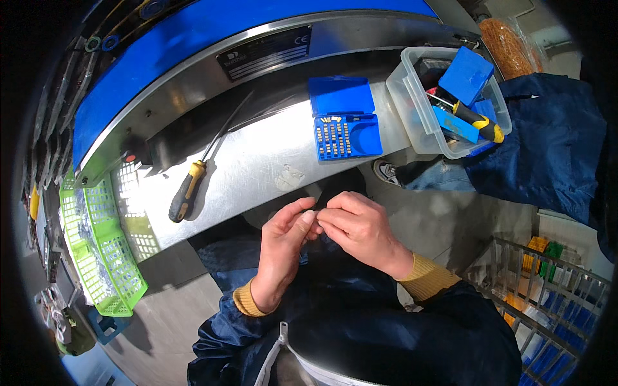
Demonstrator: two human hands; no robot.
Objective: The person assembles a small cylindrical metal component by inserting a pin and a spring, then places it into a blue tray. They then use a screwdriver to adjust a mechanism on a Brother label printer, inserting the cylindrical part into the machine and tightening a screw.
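The left hand (283,228) and right hand (360,228) meet at their fingertips in front of the person's body, just off the near edge of the metal counter (257,161). Each grip is a pinch of thumb and fingers; whether it grasps some tiny piece, I cannot tell, as the fingers cover the spot. Ahead of them on the counter lies a blue case (365,136), its lid (342,95) raised, with rows of small metallic pieces (333,139) in it. To its right, a clear plastic tub (417,106) holds blue boxes (467,74) and a yellow-and-black handle (479,122). Left of the case rests a screwdriver (195,174), and further left a green basket (122,273). Beyond the tub, dark blue clothing (541,141) shows another person nearby
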